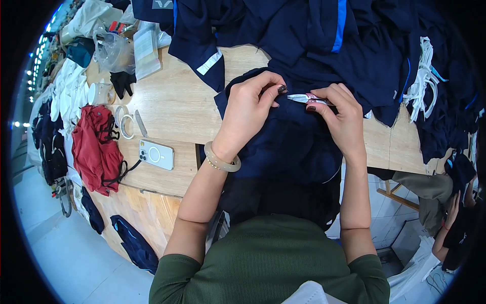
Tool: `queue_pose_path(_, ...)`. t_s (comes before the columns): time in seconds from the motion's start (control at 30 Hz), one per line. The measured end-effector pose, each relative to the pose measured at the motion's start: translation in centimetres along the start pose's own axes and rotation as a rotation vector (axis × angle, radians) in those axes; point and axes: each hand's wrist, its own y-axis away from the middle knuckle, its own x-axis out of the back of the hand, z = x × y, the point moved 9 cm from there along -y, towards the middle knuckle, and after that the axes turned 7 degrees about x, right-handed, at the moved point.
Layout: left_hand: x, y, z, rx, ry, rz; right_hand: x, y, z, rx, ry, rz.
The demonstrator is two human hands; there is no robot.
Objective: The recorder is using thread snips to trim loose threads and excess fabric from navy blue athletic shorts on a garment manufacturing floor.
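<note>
Navy garment [283, 147]: left hand [248, 114] pinches fabric; right hand [341, 119], at 3 o'clock, grips thread snips [304, 99]. Risk: blades nicking cloth or fingertip.

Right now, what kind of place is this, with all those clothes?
Probably a garment workshop. Navy garments are piled across a long wooden table, and the right hand holds small thread snips against the navy garment that the left hand pinches. White fabric pieces lie stacked nearby.

snips' handles [318, 101] hidden by fingers [331, 99], garment's hem under hands
</note>
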Motion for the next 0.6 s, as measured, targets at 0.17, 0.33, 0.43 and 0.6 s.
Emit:
queue_pose_path(0.17,0.0,0.0,0.1,-0.011,-0.006,0.004,-0.3,-0.1,-0.3,0.011,0.009,-0.010)
queue_pose_path(0.33,0.1,0.0,0.1,-0.011,-0.019,0.007,-0.7,-0.3,-0.6,0.049,0.047,-0.024)
queue_pose_path(0.43,-0.1,-0.1,-0.4,0.036,-0.032,-0.027,-0.6,-0.2,-0.4,0.026,0.029,-0.023)
queue_pose_path(0.6,4.9,1.0,-1.7,0.104,0.039,0.362,0.8,0.8,2.2,-0.176,-0.206,0.138)
